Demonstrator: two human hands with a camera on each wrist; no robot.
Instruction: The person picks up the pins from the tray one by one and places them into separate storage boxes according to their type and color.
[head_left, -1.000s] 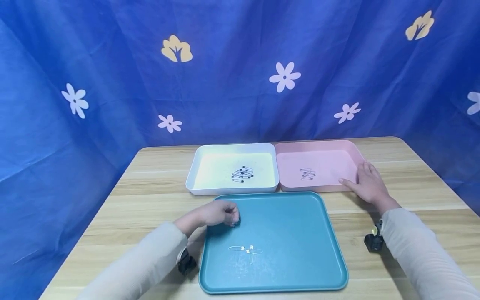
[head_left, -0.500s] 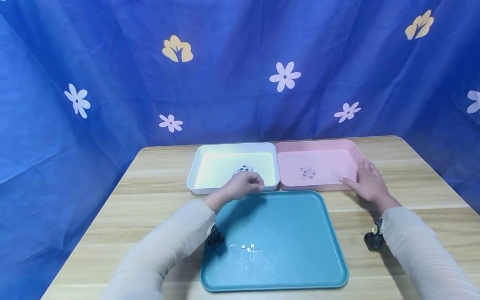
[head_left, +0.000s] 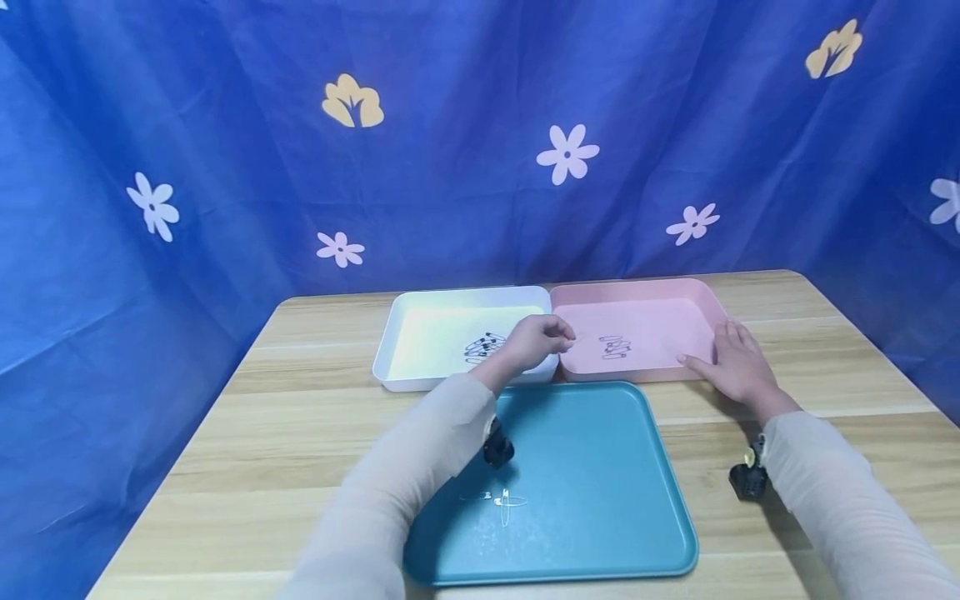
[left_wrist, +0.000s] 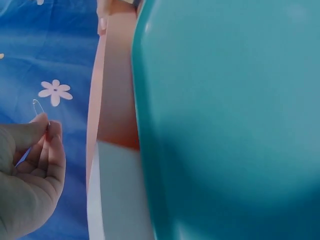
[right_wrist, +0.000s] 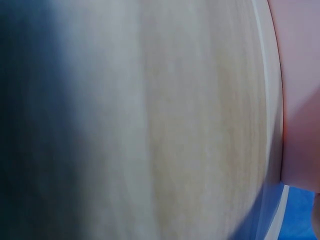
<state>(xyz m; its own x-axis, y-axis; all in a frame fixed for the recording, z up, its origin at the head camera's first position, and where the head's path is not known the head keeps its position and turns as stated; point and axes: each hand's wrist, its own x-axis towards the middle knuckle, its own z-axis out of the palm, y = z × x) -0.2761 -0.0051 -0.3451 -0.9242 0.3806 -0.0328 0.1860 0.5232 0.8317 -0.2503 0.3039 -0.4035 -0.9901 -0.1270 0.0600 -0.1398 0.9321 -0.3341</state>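
Note:
My left hand [head_left: 531, 343] is above the place where the white tray [head_left: 386, 367] and the pink tray [head_left: 637, 292] meet. Its thumb and fingertips pinch a thin silver safety pin [left_wrist: 36, 106], whose looped end stands out past them in the left wrist view. My right hand [head_left: 738, 364] rests on the front right corner of the pink tray, thumb over the front rim and fingers laid along the side. Several safety pins [head_left: 615, 347] lie inside the pink tray. Black-headed safety pins [head_left: 483, 346] are heaped in the white tray, partly covered by my left hand.
Nearer to me is a teal tray [head_left: 577, 467] with a few pale safety pins [head_left: 504, 500], two of them crossed. All three trays stand on a wooden table [head_left: 285, 400]. Behind it hangs a blue flowered curtain [head_left: 450, 167].
My left hand has lifted from the teal tray and travelled forward and right, past the white tray to the pink tray's left edge, carrying the safety pin. The right hand has stayed put.

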